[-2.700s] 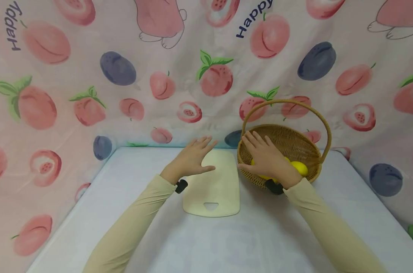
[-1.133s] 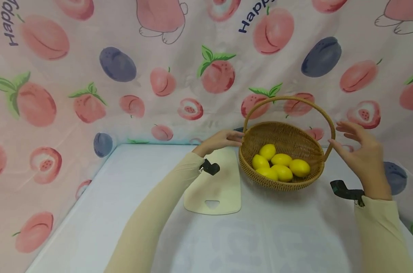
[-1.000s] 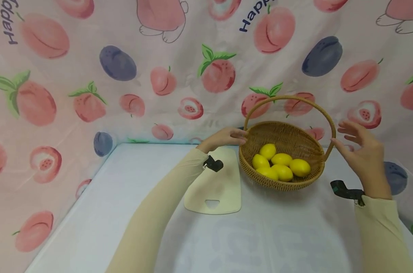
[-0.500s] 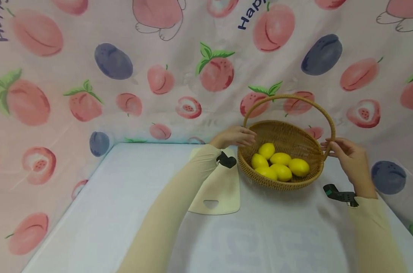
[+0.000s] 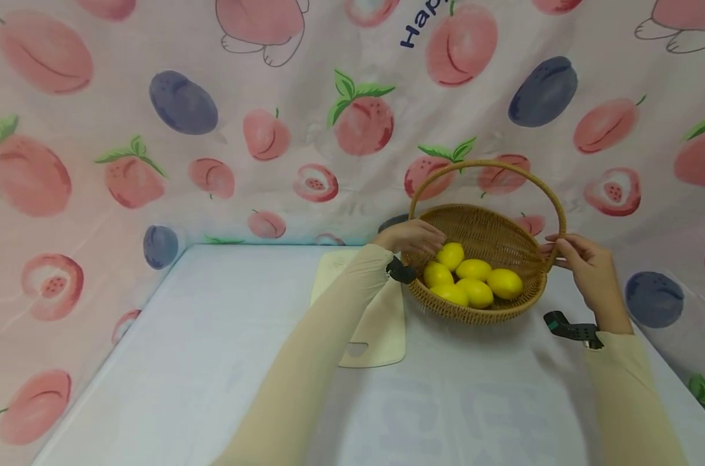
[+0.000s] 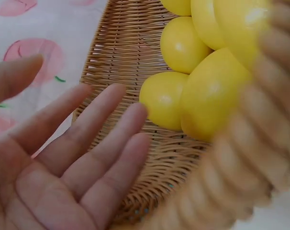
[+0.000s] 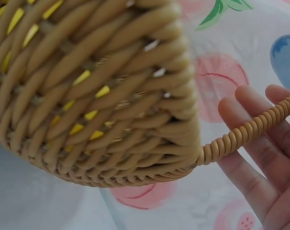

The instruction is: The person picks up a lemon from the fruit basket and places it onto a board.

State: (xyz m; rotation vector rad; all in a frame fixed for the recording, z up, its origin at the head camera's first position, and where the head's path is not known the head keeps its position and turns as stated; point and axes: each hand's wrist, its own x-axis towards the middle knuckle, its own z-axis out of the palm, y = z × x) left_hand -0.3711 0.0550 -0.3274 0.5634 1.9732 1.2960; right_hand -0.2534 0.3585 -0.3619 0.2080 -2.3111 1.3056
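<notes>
A wicker basket [image 5: 475,316] with a tall arched handle [image 5: 492,163] stands at the back right, holding several yellow lemons [image 5: 475,292]. My left hand [image 5: 412,237] reaches over its left rim, under the handle. In the left wrist view the fingers [image 6: 99,163] are loosely extended, tips close beside a lemon [image 6: 163,100]; contact is unclear. At the basket's right side my right hand [image 5: 590,266] holds the lower end of the handle between thumb and fingers. The right wrist view has the fingers [image 7: 267,148] behind the handle, with the thumb out of sight.
A cream cutting board [image 5: 381,330] lies left of the basket, partly covered by my left sleeve [image 5: 306,362]. A white cloth covers the table [image 5: 475,401]. Close behind the basket hangs a fruit-print curtain [image 5: 306,84].
Both hands have moved from over the board and basket to the basket's two sides. My left hand has slid in toward the lemons. My right hand has taken hold of the handle.
</notes>
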